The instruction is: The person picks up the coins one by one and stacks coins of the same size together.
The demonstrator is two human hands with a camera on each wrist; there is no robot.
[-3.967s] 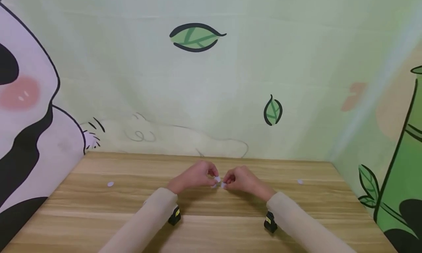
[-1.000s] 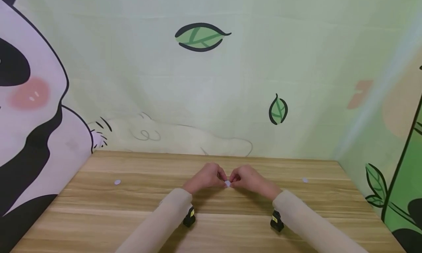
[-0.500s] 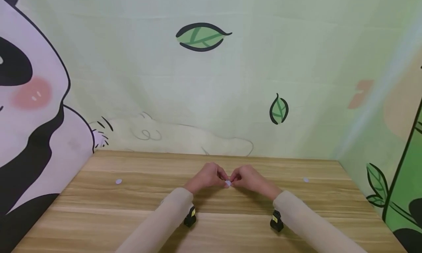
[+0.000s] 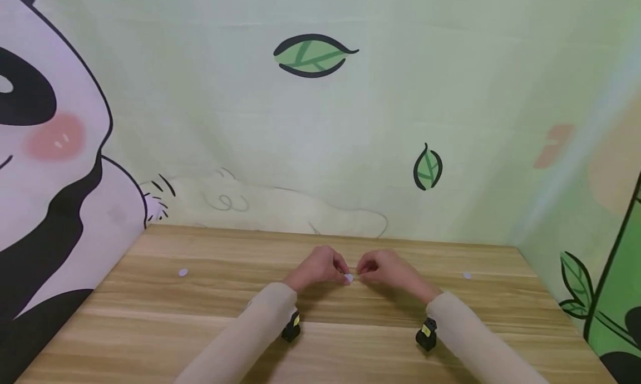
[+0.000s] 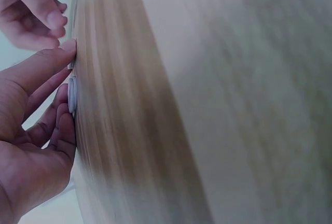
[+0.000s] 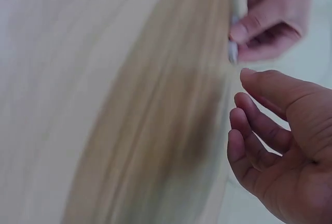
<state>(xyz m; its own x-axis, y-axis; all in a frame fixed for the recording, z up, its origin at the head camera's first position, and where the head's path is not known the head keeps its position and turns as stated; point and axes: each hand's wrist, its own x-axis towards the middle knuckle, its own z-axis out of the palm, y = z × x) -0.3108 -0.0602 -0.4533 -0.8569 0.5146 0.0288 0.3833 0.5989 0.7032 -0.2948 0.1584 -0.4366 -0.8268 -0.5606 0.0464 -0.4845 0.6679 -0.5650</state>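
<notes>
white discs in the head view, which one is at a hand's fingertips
The middle disc, at the fingertips of the left hand; the left disc and right disc lie untouched on the table.

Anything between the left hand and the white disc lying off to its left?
Head view: only bare tabletop between the left hand and that white disc.

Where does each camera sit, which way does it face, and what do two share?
Head: on the head, faces forward and down at table and backdrop; left hand, right hand, sleeves show.
Left wrist: worn there, looks at that hand and a white piece; both hands at picture left.
Right wrist: worn there, looks past that hand toward the other; both hands at picture right.
Shared: both wrist views show a white piece at the left hand.
</notes>
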